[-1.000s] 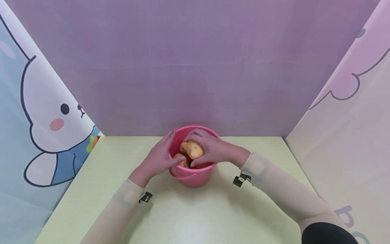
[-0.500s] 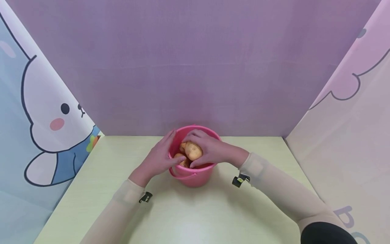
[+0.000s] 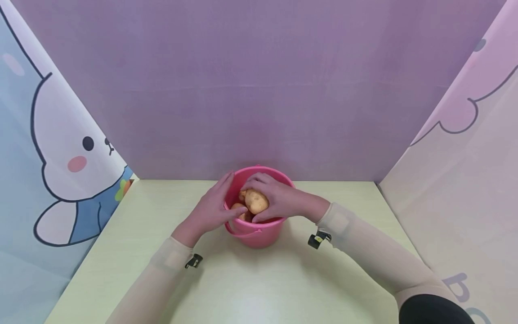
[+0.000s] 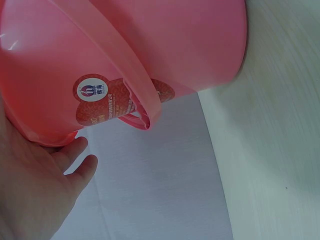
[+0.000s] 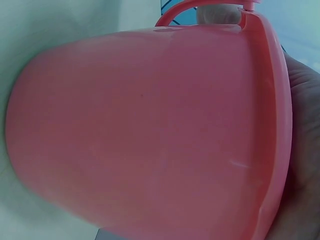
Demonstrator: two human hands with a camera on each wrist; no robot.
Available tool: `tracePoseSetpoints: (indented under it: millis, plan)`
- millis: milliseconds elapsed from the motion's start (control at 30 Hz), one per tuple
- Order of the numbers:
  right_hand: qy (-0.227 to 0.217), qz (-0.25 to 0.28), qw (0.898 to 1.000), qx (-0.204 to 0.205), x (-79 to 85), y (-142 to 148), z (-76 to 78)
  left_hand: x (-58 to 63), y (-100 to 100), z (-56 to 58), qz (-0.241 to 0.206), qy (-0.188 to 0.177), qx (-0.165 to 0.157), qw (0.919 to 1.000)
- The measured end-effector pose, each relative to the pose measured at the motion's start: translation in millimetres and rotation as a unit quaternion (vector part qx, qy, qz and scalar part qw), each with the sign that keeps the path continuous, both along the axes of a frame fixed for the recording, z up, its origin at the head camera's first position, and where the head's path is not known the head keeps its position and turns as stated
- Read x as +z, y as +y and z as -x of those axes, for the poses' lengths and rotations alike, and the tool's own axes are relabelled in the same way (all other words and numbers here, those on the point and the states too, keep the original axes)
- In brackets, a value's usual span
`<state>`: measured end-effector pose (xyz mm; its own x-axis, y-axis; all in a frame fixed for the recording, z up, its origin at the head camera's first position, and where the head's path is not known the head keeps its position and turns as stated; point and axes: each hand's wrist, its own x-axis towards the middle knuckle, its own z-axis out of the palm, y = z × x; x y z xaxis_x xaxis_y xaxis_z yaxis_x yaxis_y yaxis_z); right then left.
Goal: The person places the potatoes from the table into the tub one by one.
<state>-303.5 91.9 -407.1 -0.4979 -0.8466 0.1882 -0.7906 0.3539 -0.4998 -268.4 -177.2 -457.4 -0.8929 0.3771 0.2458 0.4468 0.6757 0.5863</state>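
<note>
A pink bucket (image 3: 259, 236) stands upright on the table, with its handle hanging down at the front. My left hand (image 3: 208, 207) holds its left rim, the thumb reaching over the rim and the fingers along the outer side. In the left wrist view that hand (image 4: 35, 185) is against the bucket's edge, with fingertips outside it. Within the bucket's mouth, my right hand (image 3: 279, 195) grips a potato (image 3: 256, 201) between thumb and fingers. Other potatoes (image 3: 243, 213) lie in the bucket beneath, partly hidden. The right wrist view shows mostly the bucket's wall (image 5: 140, 125), hiding the fingers.
The pale table (image 3: 255, 288) extends around the bucket. A purple backdrop (image 3: 259, 90) rises close behind it. Printed panels stand at both sides, with a cartoon rabbit (image 3: 77, 148) on the left one.
My right hand has shifted slightly left with the potato, a little lower in the bucket's mouth. The left hand and bucket have stayed in place.
</note>
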Motion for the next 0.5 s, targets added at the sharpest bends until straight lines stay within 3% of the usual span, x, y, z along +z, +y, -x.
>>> tracePoseSetpoints:
  millis: [500]
  plan:
    - [0.008,0.000,1.000,0.020,0.1,2.9,2.7,1.5,0.6,-0.2,0.005,0.000,0.006,1.0000]
